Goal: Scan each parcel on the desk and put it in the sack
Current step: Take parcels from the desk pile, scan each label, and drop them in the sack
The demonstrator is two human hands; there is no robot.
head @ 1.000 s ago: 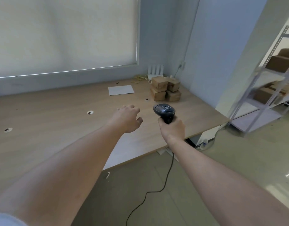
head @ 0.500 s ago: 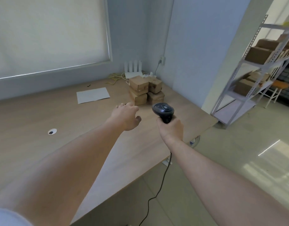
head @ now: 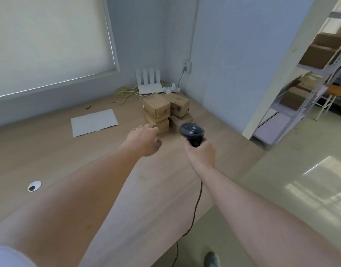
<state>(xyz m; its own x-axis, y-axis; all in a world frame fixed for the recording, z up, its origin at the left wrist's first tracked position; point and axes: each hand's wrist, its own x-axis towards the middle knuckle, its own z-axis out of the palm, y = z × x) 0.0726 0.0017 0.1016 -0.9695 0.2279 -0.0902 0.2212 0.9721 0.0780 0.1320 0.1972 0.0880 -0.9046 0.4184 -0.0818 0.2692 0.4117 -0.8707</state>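
Observation:
Several small brown cardboard parcels are stacked in two piles at the far right corner of the wooden desk. My left hand reaches out over the desk, fingers loosely spread and empty, its fingertips just short of the lowest parcel of the left pile. My right hand grips the handle of a black barcode scanner, whose head points at the piles. The scanner's cable hangs down past the desk edge. No sack is in view.
A white sheet of paper lies left of the parcels. A white router with yellow cables and a power strip sit in the corner. A cable hole is at the left. Metal shelves with boxes stand at right.
I have moved closer to the desk corner, so the parcels are larger and nearer. My left hand has stretched forward to just short of the left pile. The scanner stays in my right hand.

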